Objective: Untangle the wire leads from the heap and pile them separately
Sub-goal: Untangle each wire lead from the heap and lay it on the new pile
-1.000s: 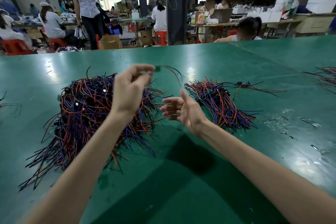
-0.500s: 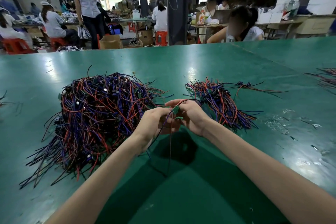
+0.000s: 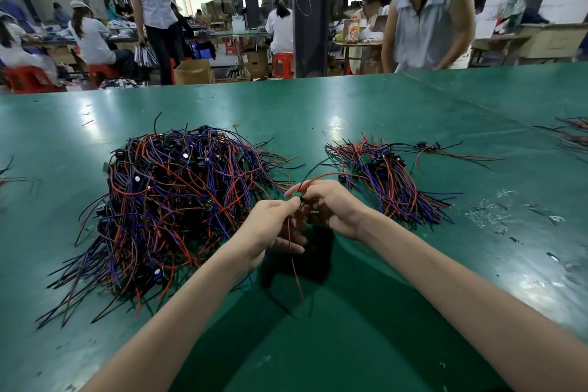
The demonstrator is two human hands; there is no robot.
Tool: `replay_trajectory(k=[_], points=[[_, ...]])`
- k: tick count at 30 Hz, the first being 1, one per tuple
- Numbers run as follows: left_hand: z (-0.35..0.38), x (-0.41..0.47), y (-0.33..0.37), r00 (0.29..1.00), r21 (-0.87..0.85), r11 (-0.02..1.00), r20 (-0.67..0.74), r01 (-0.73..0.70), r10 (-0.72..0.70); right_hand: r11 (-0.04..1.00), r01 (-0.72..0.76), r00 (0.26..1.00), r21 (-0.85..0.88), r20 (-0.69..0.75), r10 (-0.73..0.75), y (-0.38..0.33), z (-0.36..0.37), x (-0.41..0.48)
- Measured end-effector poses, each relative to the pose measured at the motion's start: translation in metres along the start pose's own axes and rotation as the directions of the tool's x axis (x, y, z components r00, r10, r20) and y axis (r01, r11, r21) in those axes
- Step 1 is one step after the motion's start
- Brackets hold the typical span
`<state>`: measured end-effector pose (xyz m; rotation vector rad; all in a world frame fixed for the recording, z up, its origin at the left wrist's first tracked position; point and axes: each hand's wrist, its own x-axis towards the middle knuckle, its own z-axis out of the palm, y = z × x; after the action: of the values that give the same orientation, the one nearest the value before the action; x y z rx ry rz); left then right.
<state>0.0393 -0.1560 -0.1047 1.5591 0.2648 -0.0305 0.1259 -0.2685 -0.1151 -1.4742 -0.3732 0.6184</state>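
A big tangled heap [image 3: 171, 200] of red, blue and black wire leads lies on the left of the green table [image 3: 350, 111]. A smaller sorted pile [image 3: 388, 181] lies to the right. Between them, my left hand [image 3: 270, 226] and my right hand [image 3: 331, 204] meet and pinch one wire lead [image 3: 294, 261] by its small green board. A red wire arcs up and right from my fingers; other thin wires hang down toward the table.
Two loose leads [image 3: 445, 153] lie beyond the small pile, and more wires [image 3: 572, 134] sit at the right edge. Scraps [image 3: 496, 210] litter the table's right side. A person [image 3: 429, 13] stands at the far edge; others work behind.
My left hand came down from above the heap with a lead and met my right hand, which closed on it. Both now hold it low. The person across the table stood up.
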Motion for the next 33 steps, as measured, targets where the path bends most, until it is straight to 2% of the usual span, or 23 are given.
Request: replay_trajectory(k=[3,9,12,17,22,33], points=[[0.001,-0.001,0.002,0.999,-0.020,1.000,-0.035,0.024,-0.024,0.991,-0.024,0.997,0.130,0.071,0.014,-0.002,-0.004,0.001],[0.002,-0.002,0.004,0.989,-0.094,0.985,0.050,0.143,-0.139,0.982,0.031,1.000,0.188,-0.011,-0.029,0.002,-0.002,0.003],[0.002,-0.002,0.003,0.983,-0.125,0.977,0.082,0.175,-0.166,0.984,0.024,1.000,0.174,-0.017,-0.022,0.002,-0.003,0.003],[0.006,-0.001,0.001,0.988,-0.145,0.978,0.067,0.149,-0.141,0.982,0.016,1.000,0.186,-0.013,-0.013,0.001,-0.004,0.002],[0.009,-0.001,-0.003,0.988,-0.147,0.980,0.089,0.136,-0.124,0.994,0.014,1.000,0.109,-0.019,-0.012,0.003,-0.004,0.002],[0.009,0.002,-0.009,0.988,-0.171,0.973,0.064,0.152,-0.143,0.999,0.000,0.999,0.051,-0.041,0.002,0.005,-0.005,0.004]])
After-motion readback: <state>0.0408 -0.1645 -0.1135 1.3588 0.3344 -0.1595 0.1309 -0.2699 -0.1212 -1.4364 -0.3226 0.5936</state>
